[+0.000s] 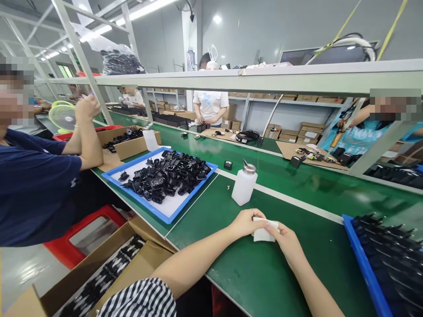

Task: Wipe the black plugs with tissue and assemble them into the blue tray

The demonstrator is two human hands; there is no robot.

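A small folded white cloth [264, 234] is held just above the green tabletop between both hands. My left hand [249, 223] grips its left side, fingers curled over the top. On the other side my right hand [284, 235] pinches the cloth with the thumb across its front. Whether anything sits inside the folds is hidden. Just beyond my hands stands a white dispenser bottle [244, 187] with a metal top, upright on the table. To the left lies a blue-rimmed tray [169, 219] heaped with black plug adapters [172, 174].
Another blue tray [366, 268] with rows of black adapters is at the right edge. An open cardboard box [109, 268] of parts stands below the table at left. A co-worker [36, 176] sits at left. A shelf beam [247, 80] spans overhead.
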